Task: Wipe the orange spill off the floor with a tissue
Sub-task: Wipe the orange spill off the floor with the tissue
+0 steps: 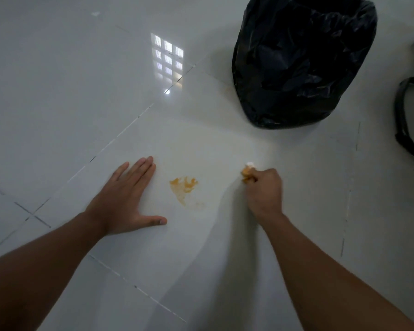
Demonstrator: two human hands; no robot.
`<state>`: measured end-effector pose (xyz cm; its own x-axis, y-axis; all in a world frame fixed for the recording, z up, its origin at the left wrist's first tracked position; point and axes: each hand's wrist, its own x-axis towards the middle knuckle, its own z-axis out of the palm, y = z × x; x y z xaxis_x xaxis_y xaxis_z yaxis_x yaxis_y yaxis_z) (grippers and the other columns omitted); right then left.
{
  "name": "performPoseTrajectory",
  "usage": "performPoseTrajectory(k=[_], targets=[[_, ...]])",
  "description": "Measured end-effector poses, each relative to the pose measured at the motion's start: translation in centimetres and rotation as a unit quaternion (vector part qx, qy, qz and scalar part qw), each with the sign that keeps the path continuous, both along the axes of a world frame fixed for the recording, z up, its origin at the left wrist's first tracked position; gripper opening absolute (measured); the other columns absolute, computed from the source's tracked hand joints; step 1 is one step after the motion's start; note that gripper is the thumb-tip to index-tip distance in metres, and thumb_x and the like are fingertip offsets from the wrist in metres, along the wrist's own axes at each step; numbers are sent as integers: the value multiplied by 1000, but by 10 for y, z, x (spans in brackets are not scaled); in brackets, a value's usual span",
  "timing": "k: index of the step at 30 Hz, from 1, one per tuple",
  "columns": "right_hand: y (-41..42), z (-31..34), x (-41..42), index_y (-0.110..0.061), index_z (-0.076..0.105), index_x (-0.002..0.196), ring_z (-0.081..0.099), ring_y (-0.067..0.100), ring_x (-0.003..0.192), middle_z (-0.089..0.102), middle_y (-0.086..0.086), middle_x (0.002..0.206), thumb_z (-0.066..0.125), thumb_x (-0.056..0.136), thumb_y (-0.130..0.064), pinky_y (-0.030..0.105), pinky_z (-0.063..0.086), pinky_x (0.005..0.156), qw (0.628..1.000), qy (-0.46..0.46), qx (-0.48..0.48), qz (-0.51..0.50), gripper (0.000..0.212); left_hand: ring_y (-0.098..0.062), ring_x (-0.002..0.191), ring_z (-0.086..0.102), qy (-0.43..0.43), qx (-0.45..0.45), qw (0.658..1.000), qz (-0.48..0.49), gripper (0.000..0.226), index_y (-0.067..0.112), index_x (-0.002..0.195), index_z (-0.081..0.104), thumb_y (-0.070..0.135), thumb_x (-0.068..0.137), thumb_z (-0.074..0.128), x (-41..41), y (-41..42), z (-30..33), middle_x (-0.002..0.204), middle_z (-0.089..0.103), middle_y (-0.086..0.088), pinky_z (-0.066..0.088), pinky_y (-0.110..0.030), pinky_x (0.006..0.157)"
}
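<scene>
An orange spill smears a glossy white floor tile, with a faint streak trailing down and to the right. My left hand lies flat on the floor just left of the spill, fingers spread, holding nothing. My right hand is closed in a fist to the right of the spill. It grips a crumpled white tissue stained orange, which pokes out at the knuckles. The fist is a short way from the spill, not on it.
A bin lined with a black plastic bag stands on the floor behind my right hand. A dark curved object lies at the right edge. White tiles with thin grout lines stretch to the left and back.
</scene>
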<state>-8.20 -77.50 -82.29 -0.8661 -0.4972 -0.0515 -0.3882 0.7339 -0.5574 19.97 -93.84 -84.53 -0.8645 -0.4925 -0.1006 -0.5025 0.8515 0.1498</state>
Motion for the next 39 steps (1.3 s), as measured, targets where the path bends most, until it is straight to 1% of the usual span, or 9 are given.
performPoseTrajectory(k=[5,10,15,23,27,28,31,35,39], targets=[[-8,-5,71,-9,69,115,56,30,100,55,14,107,50,96,-12,34,46,93,986,24,-3,162,27,-18,155,-3,-5,3,1000,2,131,6,158,6,99,68,27,-1,2,3,168,-2,-8,8,-47,126],[24,10,54,-13,75,111,60,28,86,63,14,93,60,90,-10,26,39,76,983,21,-12,183,26,-17,155,-4,2,3,1000,26,125,7,159,6,96,73,21,7,15,3,168,0,-7,5,-46,126],[44,9,22,-12,73,113,57,3,68,53,-7,80,62,93,-9,-4,32,63,999,11,-44,25,24,-21,155,-10,-30,-4,1000,-4,141,4,158,2,103,62,30,19,18,1,167,-8,-12,5,-50,126],[-44,0,65,-24,73,114,53,-1,73,54,-3,88,55,98,-20,7,41,72,971,-27,-37,234,24,-21,155,-10,-20,1,1000,-2,143,2,158,5,104,61,31,19,16,2,167,-7,-12,5,-50,126],[-72,2,65,-11,67,84,53,5,67,52,-2,74,66,91,-30,25,45,70,944,-12,13,330,20,-20,155,-11,-17,-1,1000,-1,143,3,158,5,104,60,32,20,16,1,168,-7,-11,4,-49,126],[-75,3,66,-16,68,91,54,13,77,53,0,83,66,91,-24,30,45,74,928,-29,22,370,9,-20,155,-11,-18,0,1000,-1,143,3,158,6,104,61,32,20,16,0,168,-6,-11,5,-49,126],[-80,8,68,-22,68,121,48,20,98,46,1,104,58,92,-8,26,37,79,881,-33,82,465,34,-20,155,-10,-20,1,1000,-1,142,3,158,7,104,61,32,20,15,1,168,-5,-11,7,-51,126],[-72,14,74,-14,70,88,48,11,75,52,0,89,72,84,-46,26,35,66,896,-117,37,428,32,-20,155,-10,-19,1,1000,-1,141,3,158,8,103,62,33,19,16,2,168,-5,-11,5,-50,126],[-42,17,84,-27,57,67,54,17,76,52,-4,87,75,80,-49,28,42,67,908,-148,19,392,32,-19,155,-10,-14,0,1000,2,141,4,158,7,103,62,33,19,16,0,168,-4,-10,4,-49,126]])
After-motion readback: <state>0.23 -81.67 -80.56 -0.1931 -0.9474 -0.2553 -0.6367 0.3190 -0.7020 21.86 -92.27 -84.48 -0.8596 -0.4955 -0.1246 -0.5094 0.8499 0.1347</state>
